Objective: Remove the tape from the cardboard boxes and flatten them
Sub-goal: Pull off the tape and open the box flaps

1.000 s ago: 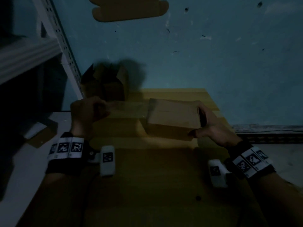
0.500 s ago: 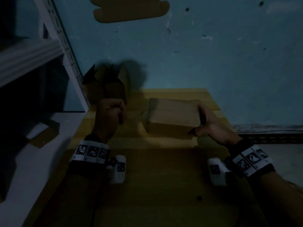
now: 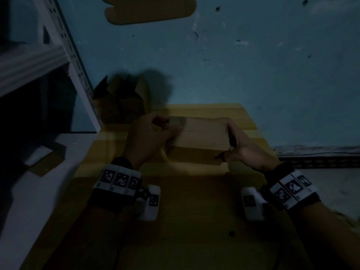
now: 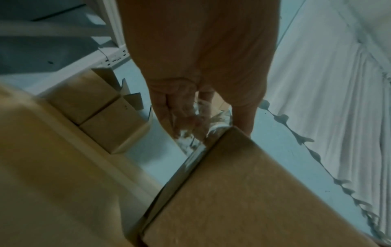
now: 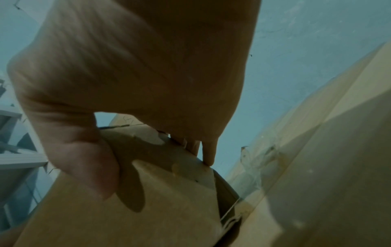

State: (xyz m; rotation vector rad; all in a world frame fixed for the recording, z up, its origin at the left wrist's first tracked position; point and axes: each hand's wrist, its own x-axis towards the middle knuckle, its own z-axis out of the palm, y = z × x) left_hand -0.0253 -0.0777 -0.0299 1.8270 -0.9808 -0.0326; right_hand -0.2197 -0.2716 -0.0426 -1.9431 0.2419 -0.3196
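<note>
A small closed cardboard box (image 3: 202, 137) is held above a large flat cardboard sheet (image 3: 191, 221). My right hand (image 3: 239, 147) grips the box's right end, thumb on the near face and fingers over the far edge (image 5: 208, 155). My left hand (image 3: 153, 131) is at the box's left end with crumpled clear tape (image 4: 196, 132) bunched in its curled fingers. The tape still runs onto the box's corner (image 4: 213, 145). The scene is dim.
Two open-flapped boxes (image 3: 120, 100) stand on the blue floor at the sheet's far left corner, next to a white metal rack (image 3: 64, 45). A flattened cardboard piece (image 3: 150, 10) lies far ahead. A small cardboard scrap (image 3: 44, 158) sits on the white surface at left.
My left hand pulled a strip of tape out leftward, then swung back right to the box's left end with the tape bunched up. The right hand and box stayed put.
</note>
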